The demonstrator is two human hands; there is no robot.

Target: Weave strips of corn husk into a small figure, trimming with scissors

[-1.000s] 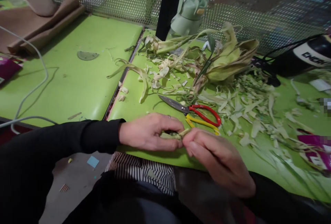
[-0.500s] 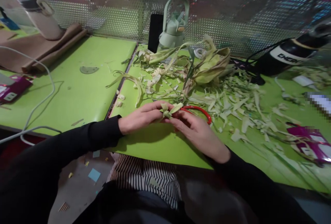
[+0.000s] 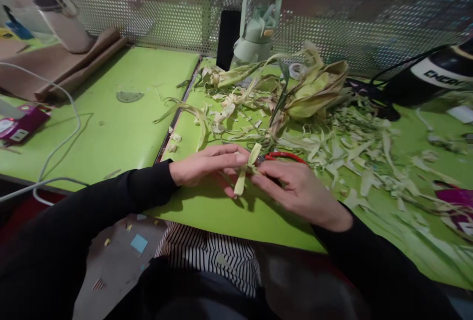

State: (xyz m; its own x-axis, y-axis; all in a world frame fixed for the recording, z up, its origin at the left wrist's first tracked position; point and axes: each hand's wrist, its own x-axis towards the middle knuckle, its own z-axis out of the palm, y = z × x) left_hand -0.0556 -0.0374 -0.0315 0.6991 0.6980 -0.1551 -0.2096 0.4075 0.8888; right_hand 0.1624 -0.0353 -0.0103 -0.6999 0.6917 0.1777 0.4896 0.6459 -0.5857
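Both my hands meet over the near part of the green table (image 3: 111, 127) and pinch one pale green leaf strip (image 3: 246, 172). My left hand (image 3: 207, 164) holds its upper part with thumb and fingers, the other fingers stretched out. My right hand (image 3: 299, 189) grips the same strip from the right, fingers curled. The strip's free end hangs down between the hands. Just behind my right hand lie scissors with a red handle (image 3: 286, 156), mostly hidden by it.
A heap of green husks and leaves (image 3: 314, 88) lies behind, with several cut scraps (image 3: 354, 147) spread to the right. A pale green bottle (image 3: 256, 29) stands by the mesh wall. A black device (image 3: 432, 76), a grey cable (image 3: 55, 147) and purple packets (image 3: 20, 123) lie at the sides.
My hands have lifted away from the table's front edge toward the scissors. The strip, first bunched between my fingers, now hangs unfolded downward. The view has tilted up slightly.
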